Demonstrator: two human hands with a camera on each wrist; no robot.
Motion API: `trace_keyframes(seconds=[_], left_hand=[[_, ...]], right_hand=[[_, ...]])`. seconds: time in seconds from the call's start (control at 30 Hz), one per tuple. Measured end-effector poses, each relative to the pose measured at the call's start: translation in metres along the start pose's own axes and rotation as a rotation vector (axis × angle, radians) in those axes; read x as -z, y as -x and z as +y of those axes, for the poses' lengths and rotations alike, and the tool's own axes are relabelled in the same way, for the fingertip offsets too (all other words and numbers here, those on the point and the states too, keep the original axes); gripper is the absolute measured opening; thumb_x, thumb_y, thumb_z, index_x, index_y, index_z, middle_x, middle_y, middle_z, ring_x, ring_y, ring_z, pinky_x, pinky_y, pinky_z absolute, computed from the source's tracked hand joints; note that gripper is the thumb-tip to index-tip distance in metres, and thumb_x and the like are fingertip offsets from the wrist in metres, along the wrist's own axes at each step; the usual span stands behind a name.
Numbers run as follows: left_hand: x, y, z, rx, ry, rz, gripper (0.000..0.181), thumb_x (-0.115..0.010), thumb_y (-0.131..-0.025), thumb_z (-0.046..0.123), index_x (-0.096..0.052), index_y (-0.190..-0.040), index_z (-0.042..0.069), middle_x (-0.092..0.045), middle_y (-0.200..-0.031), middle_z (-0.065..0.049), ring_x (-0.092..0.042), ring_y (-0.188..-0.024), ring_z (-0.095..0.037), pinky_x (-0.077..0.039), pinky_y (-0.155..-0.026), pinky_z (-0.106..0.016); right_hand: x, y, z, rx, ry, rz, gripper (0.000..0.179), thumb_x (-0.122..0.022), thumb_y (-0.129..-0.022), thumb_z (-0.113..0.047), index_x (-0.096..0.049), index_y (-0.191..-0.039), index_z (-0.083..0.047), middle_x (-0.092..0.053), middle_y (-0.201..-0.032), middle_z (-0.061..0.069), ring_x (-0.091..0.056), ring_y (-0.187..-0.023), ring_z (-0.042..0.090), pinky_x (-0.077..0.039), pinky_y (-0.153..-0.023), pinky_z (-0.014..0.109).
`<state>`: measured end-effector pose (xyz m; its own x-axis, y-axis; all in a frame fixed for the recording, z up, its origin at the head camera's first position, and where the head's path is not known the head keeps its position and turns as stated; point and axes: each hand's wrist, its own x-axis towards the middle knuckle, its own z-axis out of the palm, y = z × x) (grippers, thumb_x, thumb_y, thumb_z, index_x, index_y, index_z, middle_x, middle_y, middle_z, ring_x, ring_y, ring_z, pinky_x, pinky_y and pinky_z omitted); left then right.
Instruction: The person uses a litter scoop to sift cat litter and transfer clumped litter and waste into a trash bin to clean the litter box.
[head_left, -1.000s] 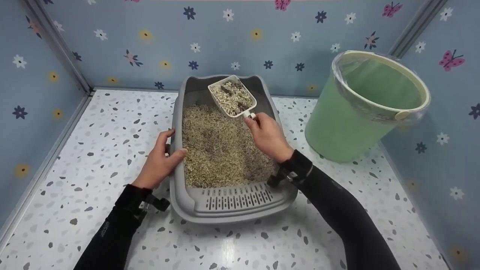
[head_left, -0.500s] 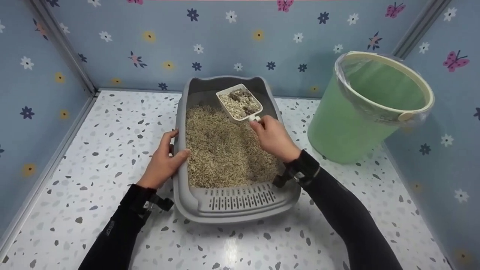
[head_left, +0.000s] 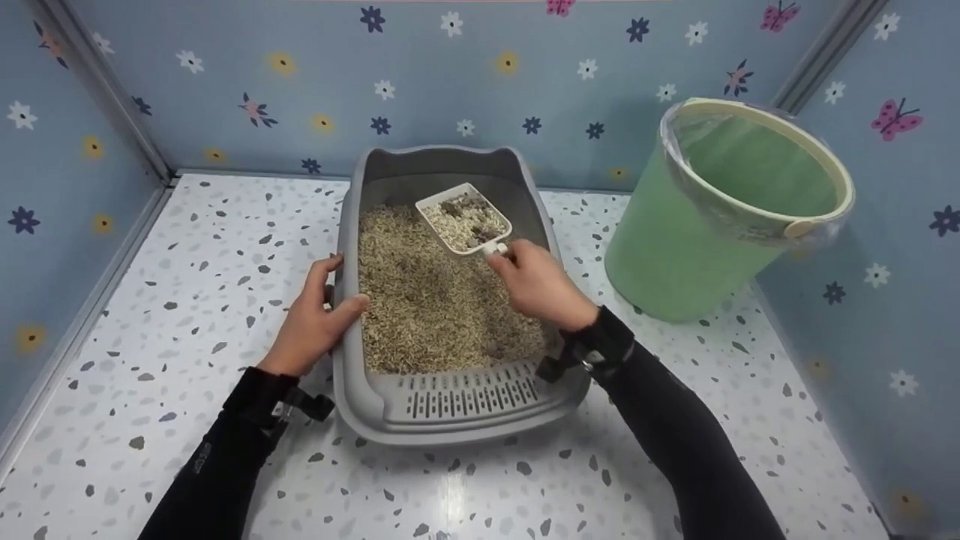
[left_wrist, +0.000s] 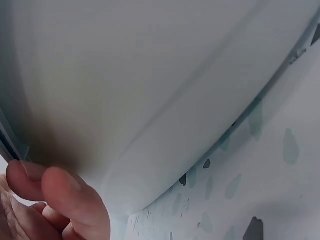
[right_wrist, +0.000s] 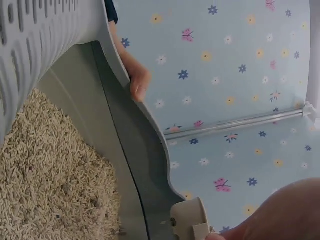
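A grey litter box [head_left: 480,430] filled with tan pellet litter [head_left: 427,322] stands on the floor in the head view. My left hand [head_left: 304,330] grips its left rim, thumb over the edge and fingers on the outside; the left wrist view shows fingers [left_wrist: 75,197] curled against the pale outer wall. With my right hand [head_left: 544,289] I hold a white litter scoop [head_left: 495,250] by its handle, over the back half of the box. Pellets and dark clumps [head_left: 480,236] lie in the scoop. The right wrist view catches only part of the scoop [right_wrist: 189,219].
To the right stands a green bin [head_left: 667,247] with a clear liner [head_left: 679,150] folded over its cream rim. Blue flowered wall panels [head_left: 420,75] enclose the back and both sides. Speckled white flooring [head_left: 225,247] surrounds the box.
The scoop has come down and toward me from the back wall of the box, still loaded. My left hand keeps its grip on the rim. The head view has shifted slightly.
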<state>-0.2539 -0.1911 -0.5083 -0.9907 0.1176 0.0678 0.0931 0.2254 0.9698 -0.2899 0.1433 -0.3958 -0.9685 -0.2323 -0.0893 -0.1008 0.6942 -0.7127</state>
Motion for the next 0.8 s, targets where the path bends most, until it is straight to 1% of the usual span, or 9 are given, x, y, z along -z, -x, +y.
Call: trace_keyframes(seconds=[0.1,0.2,0.27,0.33,0.43,0.5,0.57,0.67,0.8], left_hand=[[0.0,0.0,-0.001,-0.005,0.0,0.003,0.08,-0.073,-0.108,0.036,-0.031,-0.175,0.029,-0.061,-0.114,-0.023,-0.067,-0.088,-0.036,-0.067,-0.065,-0.047],[-0.001,0.002,-0.001,0.0,0.004,-0.009,0.08,-0.072,-0.108,0.034,-0.03,-0.175,0.028,-0.062,-0.117,-0.025,-0.068,-0.091,-0.037,-0.068,-0.067,-0.047],[-0.001,0.002,0.0,0.005,0.003,-0.013,0.081,-0.073,-0.107,0.035,-0.03,-0.175,0.029,-0.062,-0.119,-0.025,-0.069,-0.093,-0.037,-0.069,-0.068,-0.049],[-0.001,0.001,0.0,0.005,0.011,-0.009,0.08,-0.074,-0.107,0.034,-0.031,-0.175,0.029,-0.061,-0.119,-0.026,-0.069,-0.092,-0.039,-0.069,-0.066,-0.051],[-0.002,-0.001,0.001,0.0,0.014,-0.009,0.08,-0.074,-0.107,0.033,-0.031,-0.175,0.029,-0.061,-0.118,-0.026,-0.069,-0.091,-0.039,-0.068,-0.065,-0.051],[-0.002,-0.002,0.001,-0.001,0.021,-0.013,0.08,-0.074,-0.107,0.033,-0.03,-0.175,0.029,-0.06,-0.118,-0.025,-0.068,-0.091,-0.039,-0.069,-0.066,-0.051],[-0.001,-0.002,0.001,0.003,0.024,-0.018,0.081,-0.074,-0.107,0.033,-0.03,-0.175,0.029,-0.06,-0.118,-0.025,-0.069,-0.091,-0.039,-0.069,-0.066,-0.052],[0.0,-0.001,0.002,0.004,0.02,-0.019,0.082,-0.075,-0.107,0.034,-0.029,-0.175,0.029,-0.059,-0.119,-0.025,-0.069,-0.092,-0.038,-0.069,-0.067,-0.051],[0.002,-0.001,0.004,0.002,0.007,-0.019,0.084,-0.075,-0.107,0.035,-0.028,-0.176,0.028,-0.06,-0.119,-0.026,-0.069,-0.093,-0.038,-0.069,-0.068,-0.05]], right_hand=[[-0.005,-0.005,-0.004,0.046,-0.048,0.017,0.031,-0.057,-0.118,-0.035,-0.061,-0.1,-0.01,-0.046,-0.074,-0.004,-0.047,-0.057,0.012,-0.045,-0.054,0.03],[-0.006,0.0,-0.004,0.058,-0.03,0.032,0.031,-0.059,-0.118,-0.034,-0.059,-0.096,-0.013,-0.048,-0.074,-0.003,-0.05,-0.059,0.014,-0.047,-0.057,0.032],[-0.005,0.005,-0.002,0.053,-0.014,0.031,0.032,-0.059,-0.118,-0.033,-0.059,-0.093,-0.012,-0.049,-0.073,-0.002,-0.052,-0.058,0.016,-0.048,-0.057,0.035],[-0.005,0.005,-0.001,0.035,-0.005,0.025,0.031,-0.059,-0.118,-0.032,-0.059,-0.094,-0.013,-0.049,-0.074,-0.003,-0.053,-0.059,0.015,-0.048,-0.057,0.034],[-0.005,0.0,0.0,0.017,-0.013,0.015,0.034,-0.059,-0.118,-0.032,-0.057,-0.09,-0.014,-0.047,-0.071,-0.004,-0.053,-0.055,0.014,-0.047,-0.052,0.032],[-0.006,-0.004,0.003,0.015,-0.014,0.018,0.033,-0.058,-0.118,-0.032,-0.057,-0.09,-0.014,-0.047,-0.072,-0.004,-0.053,-0.056,0.014,-0.046,-0.053,0.031],[-0.008,-0.005,0.006,0.043,-0.018,0.043,0.032,-0.058,-0.118,-0.032,-0.059,-0.094,-0.012,-0.049,-0.075,-0.002,-0.055,-0.061,0.016,-0.047,-0.059,0.033],[-0.011,-0.005,0.009,0.099,-0.051,0.095,0.028,-0.057,-0.119,-0.031,-0.062,-0.105,-0.007,-0.051,-0.082,0.002,-0.053,-0.07,0.019,-0.045,-0.067,0.036],[-0.014,-0.006,0.012,0.175,-0.098,0.167,0.026,-0.055,-0.119,-0.029,-0.06,-0.108,-0.006,-0.049,-0.085,0.002,-0.048,-0.074,0.02,-0.041,-0.069,0.036]])
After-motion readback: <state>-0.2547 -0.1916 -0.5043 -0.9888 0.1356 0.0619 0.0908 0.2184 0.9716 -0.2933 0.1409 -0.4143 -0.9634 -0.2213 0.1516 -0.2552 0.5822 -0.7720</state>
